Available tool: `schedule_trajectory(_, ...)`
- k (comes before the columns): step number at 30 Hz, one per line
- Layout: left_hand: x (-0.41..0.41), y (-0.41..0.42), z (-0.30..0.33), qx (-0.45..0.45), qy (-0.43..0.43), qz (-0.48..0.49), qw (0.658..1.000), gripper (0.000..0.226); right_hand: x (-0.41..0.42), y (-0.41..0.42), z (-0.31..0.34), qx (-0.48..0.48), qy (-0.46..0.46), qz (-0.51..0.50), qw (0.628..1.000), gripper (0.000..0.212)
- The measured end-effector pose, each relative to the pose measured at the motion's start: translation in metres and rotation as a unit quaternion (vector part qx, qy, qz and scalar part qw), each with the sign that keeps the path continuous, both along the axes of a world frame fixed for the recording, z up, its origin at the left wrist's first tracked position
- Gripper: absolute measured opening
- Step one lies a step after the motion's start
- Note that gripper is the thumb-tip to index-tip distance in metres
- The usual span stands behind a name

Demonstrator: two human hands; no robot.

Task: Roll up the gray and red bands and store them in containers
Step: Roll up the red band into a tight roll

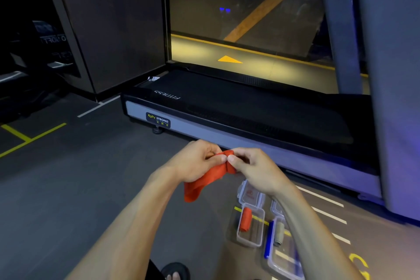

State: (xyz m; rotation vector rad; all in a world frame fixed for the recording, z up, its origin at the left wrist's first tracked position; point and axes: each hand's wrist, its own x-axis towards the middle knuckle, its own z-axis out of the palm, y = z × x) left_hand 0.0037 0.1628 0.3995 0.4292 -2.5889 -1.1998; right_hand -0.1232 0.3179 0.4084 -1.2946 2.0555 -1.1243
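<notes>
A sandalled foot [176, 271] sits at the bottom edge of the view on the dark gym floor [79, 188]. Above it, both forearms reach forward. The left hand [195, 161] and the right hand [250, 166] meet in mid-air, each pinching the rolled end of a red band [204, 179] between thumb and fingertips. The small roll lies crosswise between the hands, its long axis running left to right, while the loose tail hangs down and to the left beneath the left wrist, clear of the floor.

Below the right forearm, two clear containers stand on the floor, lids open. The nearer-left container [251, 242] holds a rolled red band [246, 219] lying lengthwise, pointing away from the person. The second container [284, 266], partly hidden by the arm, holds a rolled gray band [279, 233], with a blue strip along its left rim.

Just beyond the hands runs the long side edge of a treadmill [227, 120], its upright closing off the right. Open floor spreads to the left.
</notes>
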Motion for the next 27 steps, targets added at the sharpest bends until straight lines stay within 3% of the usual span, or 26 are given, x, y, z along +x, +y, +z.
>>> schedule_trajectory(4,-0.0011,-0.0039,-0.0006,0.043,-0.003,-0.008,0.999,0.027,-0.0004,0.0013,0.0016,-0.035,-0.07,-0.024,0.997,0.012)
schedule_trajectory(10,-0.0026,-0.0038,0.0015,0.016,0.018,-0.009,1.0,0.023,-0.0079,0.0033,0.0021,-0.052,-0.095,-0.057,0.992,0.004)
schedule_trajectory(22,-0.0046,0.001,0.0022,0.065,0.03,-0.031,0.997,0.024,-0.0055,-0.0008,-0.0007,-0.066,-0.075,-0.075,0.992,0.045)
schedule_trajectory(25,-0.0049,0.0011,0.0023,0.065,0.028,-0.031,0.997,0.026,-0.0031,-0.0016,-0.0009,-0.061,-0.089,-0.081,0.991,0.045)
schedule_trajectory(27,-0.0041,-0.0001,0.002,0.043,0.023,-0.021,0.999,0.024,-0.0004,-0.0011,0.0,-0.053,-0.111,-0.064,0.99,0.033)
